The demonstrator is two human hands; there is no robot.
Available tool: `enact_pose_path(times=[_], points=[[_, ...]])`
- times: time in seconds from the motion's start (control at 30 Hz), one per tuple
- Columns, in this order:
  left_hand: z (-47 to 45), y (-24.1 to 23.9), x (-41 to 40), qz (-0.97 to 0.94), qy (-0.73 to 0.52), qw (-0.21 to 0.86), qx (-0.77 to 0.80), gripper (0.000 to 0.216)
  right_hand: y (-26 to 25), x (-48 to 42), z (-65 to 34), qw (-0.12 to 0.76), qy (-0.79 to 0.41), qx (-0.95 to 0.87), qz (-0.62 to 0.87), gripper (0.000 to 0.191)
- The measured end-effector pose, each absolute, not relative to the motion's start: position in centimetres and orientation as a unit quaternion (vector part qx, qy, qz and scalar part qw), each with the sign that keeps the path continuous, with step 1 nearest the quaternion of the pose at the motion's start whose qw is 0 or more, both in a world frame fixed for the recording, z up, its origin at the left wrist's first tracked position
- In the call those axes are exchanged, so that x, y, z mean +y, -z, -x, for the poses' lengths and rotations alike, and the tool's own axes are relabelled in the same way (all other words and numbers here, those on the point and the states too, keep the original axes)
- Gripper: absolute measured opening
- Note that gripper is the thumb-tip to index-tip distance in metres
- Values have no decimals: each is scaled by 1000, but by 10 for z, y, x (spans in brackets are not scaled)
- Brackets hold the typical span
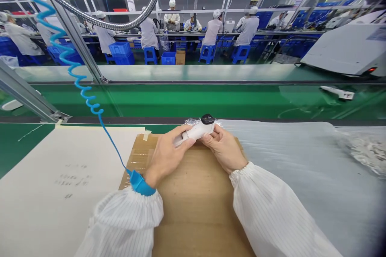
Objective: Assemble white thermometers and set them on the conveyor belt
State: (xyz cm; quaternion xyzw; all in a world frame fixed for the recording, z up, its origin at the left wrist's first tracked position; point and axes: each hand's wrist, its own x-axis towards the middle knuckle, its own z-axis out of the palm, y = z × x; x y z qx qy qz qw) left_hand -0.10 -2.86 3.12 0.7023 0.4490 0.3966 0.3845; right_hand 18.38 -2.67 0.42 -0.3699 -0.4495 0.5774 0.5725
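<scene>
Between my two hands is a white handheld device with a black end [197, 130], tilted with its black end up and to the right. My left hand [169, 148] grips its lower left part, thumb along the near side. At the black end, my right hand [224, 146] pinches the device with thumb and fingers. Both hands are over a brown cardboard sheet [199, 200]. A bit of clear plastic [192, 121] shows just behind the device. Around my left wrist sits a blue strap [141, 184] with a coiled blue cord [87, 92].
Beyond the bench edge runs a green conveyor belt [150, 100], with a similar white device [337, 92] at its right. White paper [75, 168] covers the left, pale foam sheet [286, 148] the right. A plastic bag of small white parts [369, 148] lies far right. Several co-workers sit beyond.
</scene>
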Motion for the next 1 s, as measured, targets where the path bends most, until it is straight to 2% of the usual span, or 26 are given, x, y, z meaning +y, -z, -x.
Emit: enact_pose_path(times=[0.13, 0.23, 0.37, 0.53, 0.63, 0.73, 0.83, 1.0], points=[[-5, -32, -36, -759, -362, 293, 455, 37, -14, -30, -174, 592, -605, -398, 352, 42], [-13, -30, -43, -789, -284, 218, 499, 43, -26, -34, -165, 611, -656, -269, 351, 49], [-25, -33, -54, -842, -158, 178, 485, 54, -36, -38, -165, 609, -698, -98, 363, 49], [-35, -41, -63, -871, -118, 127, 460, 62, -35, -40, -177, 612, -721, -67, 320, 46], [-30, -42, -60, -832, -145, 119, 522, 50, -38, -41, -175, 596, -734, -118, 304, 43], [-21, -41, -55, -776, -276, 102, 557, 38, -39, -43, -162, 585, -747, -191, 252, 37], [-18, -36, -52, -759, -391, 110, 509, 40, -33, -47, -147, 573, -747, -243, 234, 22], [-28, -25, -52, -771, -422, 82, 469, 33, -21, -53, -139, 573, -725, -239, 298, 16]])
